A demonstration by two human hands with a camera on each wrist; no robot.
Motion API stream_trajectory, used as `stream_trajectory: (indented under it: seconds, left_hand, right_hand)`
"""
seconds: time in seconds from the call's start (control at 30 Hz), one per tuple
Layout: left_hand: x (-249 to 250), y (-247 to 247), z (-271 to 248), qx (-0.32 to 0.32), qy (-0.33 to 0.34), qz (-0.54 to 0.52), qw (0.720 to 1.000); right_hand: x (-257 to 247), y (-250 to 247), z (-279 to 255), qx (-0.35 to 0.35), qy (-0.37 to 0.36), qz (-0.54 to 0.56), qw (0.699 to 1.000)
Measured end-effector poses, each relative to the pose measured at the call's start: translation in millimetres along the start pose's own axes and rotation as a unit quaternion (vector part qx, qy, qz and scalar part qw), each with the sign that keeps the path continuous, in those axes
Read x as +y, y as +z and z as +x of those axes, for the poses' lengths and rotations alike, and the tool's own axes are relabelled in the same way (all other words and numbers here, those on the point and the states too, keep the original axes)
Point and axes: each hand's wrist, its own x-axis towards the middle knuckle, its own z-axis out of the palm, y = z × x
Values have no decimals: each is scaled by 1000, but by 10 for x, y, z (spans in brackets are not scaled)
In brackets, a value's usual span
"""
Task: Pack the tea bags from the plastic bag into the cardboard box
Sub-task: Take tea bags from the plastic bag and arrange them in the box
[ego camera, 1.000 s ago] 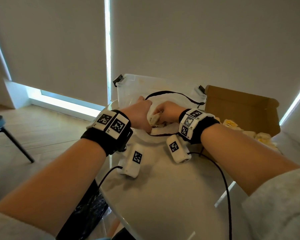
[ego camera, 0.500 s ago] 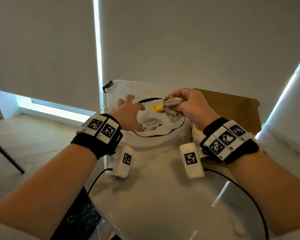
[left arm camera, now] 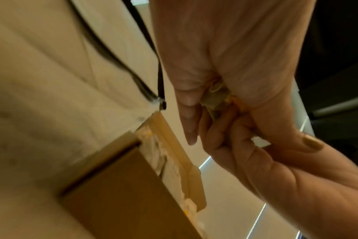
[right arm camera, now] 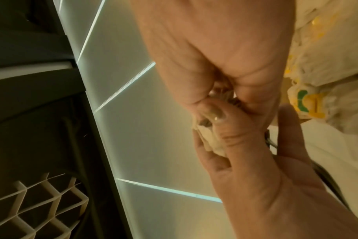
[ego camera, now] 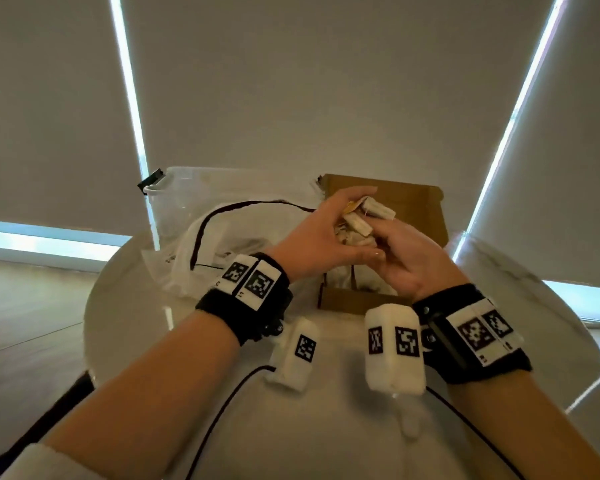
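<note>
Cardboard box (ego camera: 357, 300) sitting on table (ego camera: 326, 427), right of plastic bag (ego camera: 184, 261); clear bin (ego camera: 174, 202) standing behind bag. Both hands meeting over box, tea bags (ego camera: 359, 223) lying between them.

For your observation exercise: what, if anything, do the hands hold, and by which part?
Both hands, left hand and right hand, cup a bunch of tea bags by its sides.

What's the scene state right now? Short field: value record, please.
held item: bunch of small beige paper tea bags
left hand: cups the bunch from the left
right hand: grips the bunch from the right
position: above the open brown cardboard box
box contents: tea bags already inside
source: crumpled white plastic bag, left of the box, on the round white table
behind bag: clear plastic tub
</note>
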Motion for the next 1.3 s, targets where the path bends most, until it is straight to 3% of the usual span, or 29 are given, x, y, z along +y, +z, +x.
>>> stream_trajectory:
  seconds: [0.13,0.23,0.4,0.6,0.73,0.87,1.07,1.13,1.2,1.3]
  left_hand:
    - [-76,191,91,29,-62,-94,993]
    - [-120,258,83,49,-130,-198,970]
    - [-228,269,31,86,-221,-355,904]
    - [-228,121,24,162,-278,-501,803]
    - [-239,66,2,175,-297,-515,785]
    - [-187,32,-30,154,-291,-498,802]
    - [-87,-16,-96,87,-245,-274,926]
    - [-69,11,-112,63,-229,-201,950]
    - [-52,53,-118,46,-210,-136,967]
    - [-39,104,-125,30,-196,-94,976]
  right_hand:
    - [-57,-149,-22,10,24,17,1000]
    - [-70,-228,-55,25,27,-27,999]
    - [27,-292,21,107,24,-192,975]
    - [0,-344,45,160,-9,-163,973]
    - [7,-410,44,199,-39,-221,954]
    - [-1,-478,48,223,-64,-246,941]
    - [-81,-513,3,241,-58,-198,948]
    - [-84,-507,-4,235,-24,-216,947]
    - [-78,-481,-9,182,49,-210,959]
    - [-83,-440,-26,86,152,-98,980]
